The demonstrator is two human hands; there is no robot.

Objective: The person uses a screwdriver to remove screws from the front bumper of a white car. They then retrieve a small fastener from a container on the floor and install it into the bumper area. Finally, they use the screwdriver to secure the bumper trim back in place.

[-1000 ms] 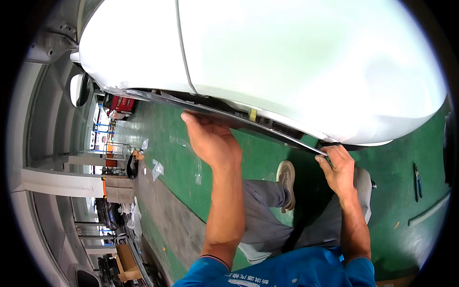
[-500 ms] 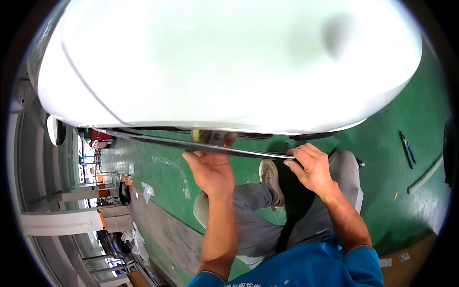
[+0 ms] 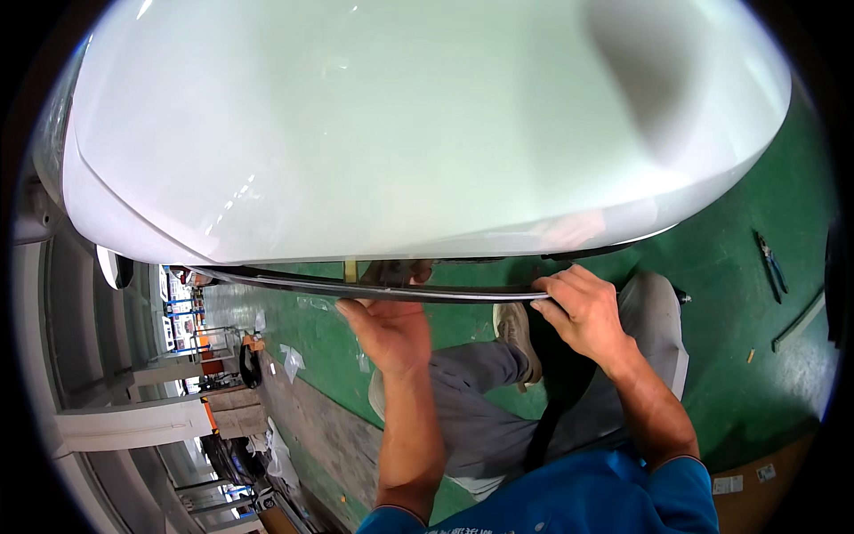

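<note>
Across the front of me runs a long, thin black trim strip [image 3: 463, 294], slightly bowed, just below the lower edge of a glossy white car body panel [image 3: 400, 160]. My left hand [image 3: 391, 334] is closed around the strip's middle, thumb on the near side and fingers reaching behind it. Close to those fingers are a dark bracket-like part, partly hidden, and a small yellow tab [image 3: 350, 271]. My right hand [image 3: 583, 311] pinches the strip's right end between thumb and fingers. At the left, the strip runs up to the car body.
Pliers with blue handles [image 3: 770, 267] lie on the green floor [image 3: 712, 356] at the right, near a pale strip [image 3: 801, 320]. Cardboard [image 3: 756, 489] sits at the lower right. Clear plastic wrap [image 3: 292, 360] lies on the left, with a side mirror [image 3: 111, 267] sticking out beyond.
The view has shifted, so the car panel's lower edge sits lower in the picture. The strip looks more level and closer to that edge. Both hands keep their hold.
</note>
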